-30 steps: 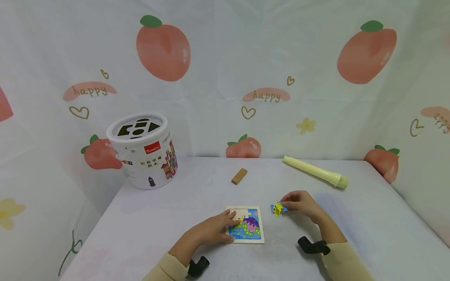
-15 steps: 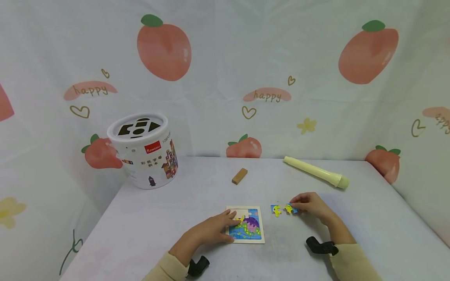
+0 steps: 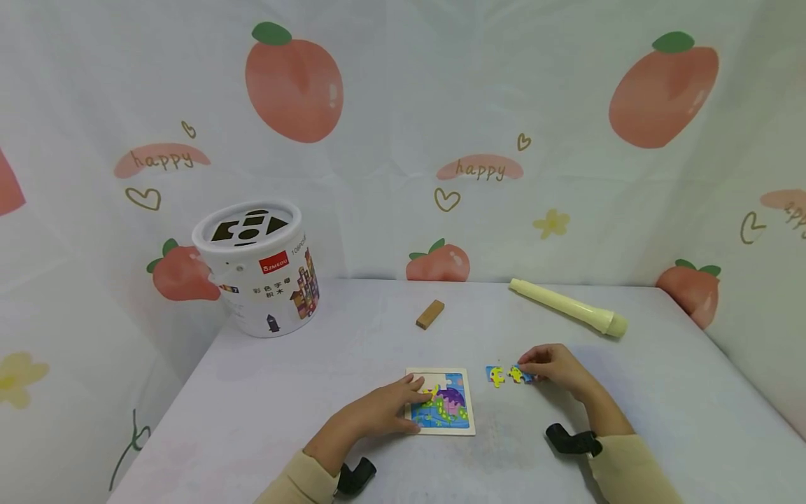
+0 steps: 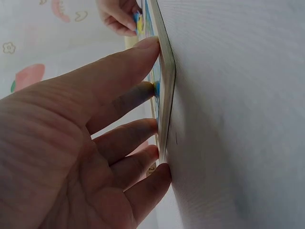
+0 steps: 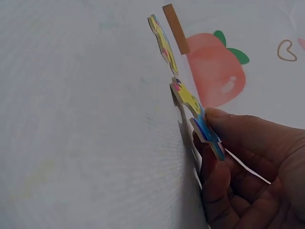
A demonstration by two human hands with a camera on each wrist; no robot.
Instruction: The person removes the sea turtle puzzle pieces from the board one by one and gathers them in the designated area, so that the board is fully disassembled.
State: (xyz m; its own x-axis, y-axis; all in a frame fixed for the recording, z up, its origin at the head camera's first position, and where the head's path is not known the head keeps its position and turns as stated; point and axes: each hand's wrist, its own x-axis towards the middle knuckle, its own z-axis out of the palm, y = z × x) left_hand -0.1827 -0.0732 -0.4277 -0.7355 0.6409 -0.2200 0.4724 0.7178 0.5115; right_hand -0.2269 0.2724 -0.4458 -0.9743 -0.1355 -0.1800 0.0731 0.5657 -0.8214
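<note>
Since one second ago, held puzzle piece (image 3: pixel 516 374) is shifted rightward by right hand (image 3: pixel 557 367); small gap now left beside loose puzzle piece (image 3: pixel 496 376) on table (image 3: pixel 252 420). Held puzzle piece is pinched between thumb and fingers; whether table is touched by it cannot be told. Partly filled puzzle board (image 3: pixel 450 432), left of both pieces, is touched by left hand (image 3: pixel 384 411), fingers spread, nothing gripped. Wooden block (image 3: pixel 430 315) is seen beyond.
</note>
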